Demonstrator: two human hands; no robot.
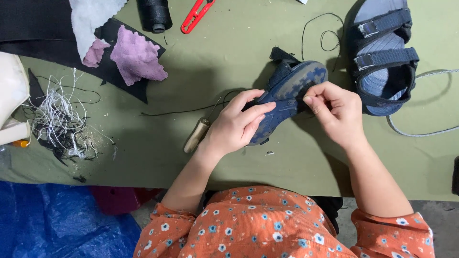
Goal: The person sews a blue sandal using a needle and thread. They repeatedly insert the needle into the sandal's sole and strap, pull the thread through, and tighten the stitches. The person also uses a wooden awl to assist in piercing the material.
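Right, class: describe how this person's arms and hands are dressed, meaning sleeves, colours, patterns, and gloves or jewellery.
Both hands, left and right, are bare: no gloves, rings or watch visible. The forearms are uncovered. Orange sleeves with small blue-and-white flowers end near the elbows, matching the top.

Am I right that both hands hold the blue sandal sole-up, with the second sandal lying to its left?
Not quite. In the head view both hands, left hand and right hand, hold the blue sandal sole-up, but the second sandal lies to its right.

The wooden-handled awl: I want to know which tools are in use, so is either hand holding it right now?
No. The wooden-handled awl lies on the table, while the left hand and right hand grip the blue sandal.
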